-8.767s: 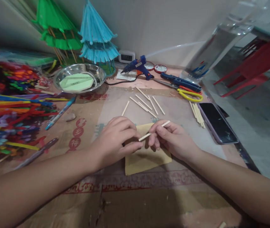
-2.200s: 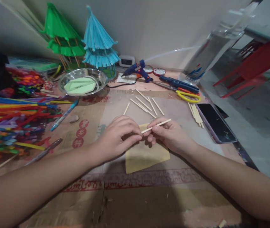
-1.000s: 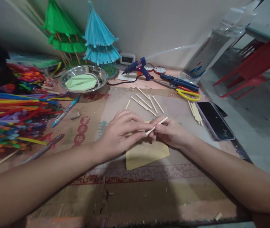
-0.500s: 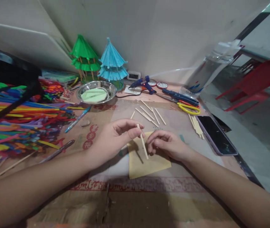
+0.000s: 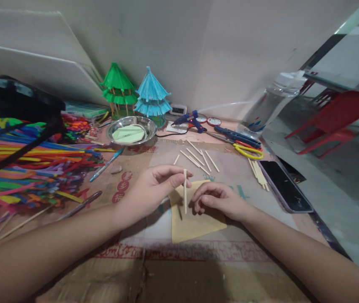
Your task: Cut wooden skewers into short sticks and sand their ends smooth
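Observation:
My left hand (image 5: pixel 163 183) pinches a thin pale wooden stick (image 5: pixel 185 198) between thumb and fingertips. The stick points nearly straight down over a yellow square of paper (image 5: pixel 186 231). To its right, my right hand (image 5: pixel 217 200) is loosely curled above the paper's right part, with nothing seen in it. It is apart from the stick. Several short sticks (image 5: pixel 195 159) lie loose just beyond both hands.
At the back stand green (image 5: pixel 119 84) and blue (image 5: pixel 152 90) roofed models, a metal dish (image 5: pixel 149 136) and a glue gun (image 5: pixel 190 120). Colourful pipe cleaners (image 5: pixel 25 160) heap at left. Scissors (image 5: pixel 247 150), a bottle (image 5: pixel 269 105), a bundle of sticks (image 5: pixel 258 174) and a phone (image 5: pixel 286 185) are right.
The stick in my left hand has turned from slanting to nearly upright. My right hand has hardly moved. The whole view has shifted slightly, with the back objects lower in it.

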Demonstrator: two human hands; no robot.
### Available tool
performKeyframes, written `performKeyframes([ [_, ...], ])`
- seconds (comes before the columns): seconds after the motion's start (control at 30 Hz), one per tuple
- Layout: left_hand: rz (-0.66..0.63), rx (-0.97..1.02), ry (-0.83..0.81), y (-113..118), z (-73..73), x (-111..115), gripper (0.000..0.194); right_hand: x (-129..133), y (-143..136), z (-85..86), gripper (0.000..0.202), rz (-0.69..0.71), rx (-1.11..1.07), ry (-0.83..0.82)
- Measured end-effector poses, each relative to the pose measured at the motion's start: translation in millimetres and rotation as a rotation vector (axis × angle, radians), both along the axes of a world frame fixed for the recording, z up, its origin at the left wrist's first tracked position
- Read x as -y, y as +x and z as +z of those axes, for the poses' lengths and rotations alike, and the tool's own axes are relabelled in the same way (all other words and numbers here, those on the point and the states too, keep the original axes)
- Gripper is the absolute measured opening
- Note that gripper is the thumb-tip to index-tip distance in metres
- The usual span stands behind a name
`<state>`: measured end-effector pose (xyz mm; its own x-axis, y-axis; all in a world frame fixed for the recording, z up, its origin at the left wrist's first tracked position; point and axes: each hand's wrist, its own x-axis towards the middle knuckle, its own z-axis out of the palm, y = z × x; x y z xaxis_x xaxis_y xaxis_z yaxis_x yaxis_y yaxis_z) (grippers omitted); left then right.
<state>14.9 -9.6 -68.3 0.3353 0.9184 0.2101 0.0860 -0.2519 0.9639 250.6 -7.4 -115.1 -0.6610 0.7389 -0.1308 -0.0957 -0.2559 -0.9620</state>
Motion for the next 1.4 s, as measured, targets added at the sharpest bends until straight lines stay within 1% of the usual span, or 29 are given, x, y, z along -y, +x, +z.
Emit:
performKeyframes([
  [0.23, -0.02, 0.029, -0.02, 1, -2.4, 0, 0.023, -1, 0, 0.8, 0.032, 0.026, 0.046, 0.039],
  [0.3, -0.02, 0.05, -0.054, 2, -4.6, 0, 0.023, 4, -2, -0.1, 0.03, -0.031, 0.056, 0.08],
  [0.33, -0.025, 0.066, -0.087, 4, -6.1, 0, 0.025, 9, -4, -0.1, 0.026, -0.096, 0.064, 0.127],
  [0.4, -0.044, 0.098, -0.174, 7, -10.3, 0, 0.027, 20, -7, 1.8, 0.019, -0.245, 0.079, 0.297],
  [0.43, -0.062, 0.108, -0.217, 8, -12.8, 0, 0.028, 26, -8, 4.1, 0.018, -0.284, 0.098, 0.426],
  [0.47, -0.088, 0.112, -0.252, 10, -15.5, 0, 0.029, 31, -8, 7.3, 0.021, -0.283, 0.124, 0.579],
  [0.53, -0.15, 0.087, -0.277, 13, -20.4, 2, 0.027, 37, -7, 15.4, 0.026, -0.225, 0.181, 0.88],
  [0.57, -0.176, 0.047, -0.25, 13, -22.4, 3, 0.025, 38, -5, 19.6, 0.024, -0.206, 0.208, 0.989],
  [0.6, -0.186, -0.017, -0.177, 13, -24.2, 3, 0.023, 37, -3, 23.3, 0.022, -0.224, 0.229, 1.058],
  [0.63, -0.184, -0.11, -0.061, 12, -25.7, 4, 0.021, 34, 0, 26.3, 0.021, -0.28, 0.244, 1.081],
  [0.7, -0.166, -0.353, 0.233, 9, -28.5, 4, 0.02, 27, 6, 29.3, 0.029, -0.405, 0.315, 1.038],
  [0.73, -0.168, -0.468, 0.363, 7, -30.1, 4, 0.022, 23, 9, 29.6, 0.032, -0.434, 0.38, 1.01],
  [0.77, -0.183, -0.562, 0.459, 6, -31.9, 5, 0.027, 18, 10, 29.1, 0.033, -0.428, 0.457, 0.989],
  [0.8, -0.211, -0.633, 0.514, 5, -33.9, 5, 0.03, 14, 11, 28.3, 0.033, -0.388, 0.534, 0.981],
  [0.87, -0.282, -0.719, 0.555, 4, -38.3, 6, 0.035, 8, 11, 25.7, 0.031, -0.243, 0.642, 0.988],
  [0.93, -0.331, -0.786, 0.575, 6, -42.1, 6, 0.038, 4, 8, 23.0, 0.029, -0.119, 0.667, 1.038],
  [1.0, -0.352, -0.839, 0.588, 8, -44.6, 6, 0.037, 2, 7, 20.9, 0.029, -0.07, 0.686, 1.133],
  [1.1, -0.368, -0.883, 0.582, 9, -45.6, 6, 0.033, 2, 9, 19.4, 0.031, -0.117, 0.765, 1.261],
  [1.17, -0.374, -0.895, 0.582, 10, -45.9, 5, 0.032, 2, 10, 18.6, 0.032, -0.128, 0.785, 1.263],
  [1.23, -0.384, -0.9, 0.592, 9, -46.7, 5, 0.033, 4, 10, 17.5, 0.031, -0.107, 0.727, 1.257],
  [1.3, -0.386, -0.901, 0.603, 9, -48.0, 4, 0.035, 4, 8, 16.3, 0.029, -0.113, 0.689, 1.293],
  [1.4, -0.372, -0.901, 0.604, 9, -48.9, 5, 0.034, 3, 7, 16.0, 0.032, -0.156, 0.76, 1.339],
])
